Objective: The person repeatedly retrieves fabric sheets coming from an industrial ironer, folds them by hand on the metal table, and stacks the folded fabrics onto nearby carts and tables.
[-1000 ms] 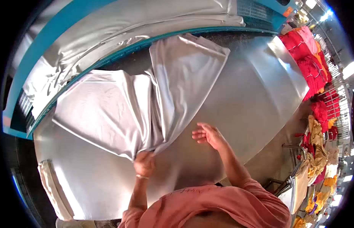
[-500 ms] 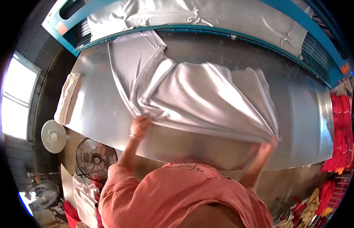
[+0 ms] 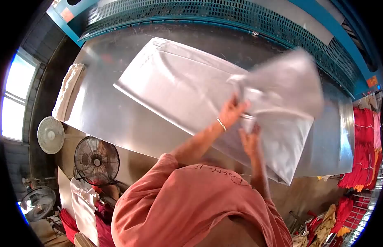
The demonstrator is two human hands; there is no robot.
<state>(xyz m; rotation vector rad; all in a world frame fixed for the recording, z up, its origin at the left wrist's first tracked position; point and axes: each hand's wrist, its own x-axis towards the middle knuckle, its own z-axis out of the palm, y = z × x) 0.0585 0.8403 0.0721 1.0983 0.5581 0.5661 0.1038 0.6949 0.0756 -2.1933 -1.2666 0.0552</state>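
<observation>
A shiny silver-white cloth (image 3: 179, 82) lies across the metal tabletop, flattened into a long folded band on the left. Its right part is lifted and blurred by motion. My left hand (image 3: 233, 110) is closed on a gathered bit of the cloth near the middle. Just below and to the right, my right hand (image 3: 251, 142) is also closed on the cloth, its fingertips partly hidden by the fabric. One corner of the cloth hangs over the table's front edge.
Behind the metal table (image 3: 97, 103) runs a blue machine with a perforated panel (image 3: 199, 12). Folded cream cloth (image 3: 69, 92) lies at the left end. Fans, including a black one (image 3: 97, 160), stand front left. Red bundles (image 3: 363, 144) hang at the right.
The cloth has come off the machine's edge and now lies in a straighter band, its right part lifted. My left hand has moved right and up; my right hand has moved left, near it.
</observation>
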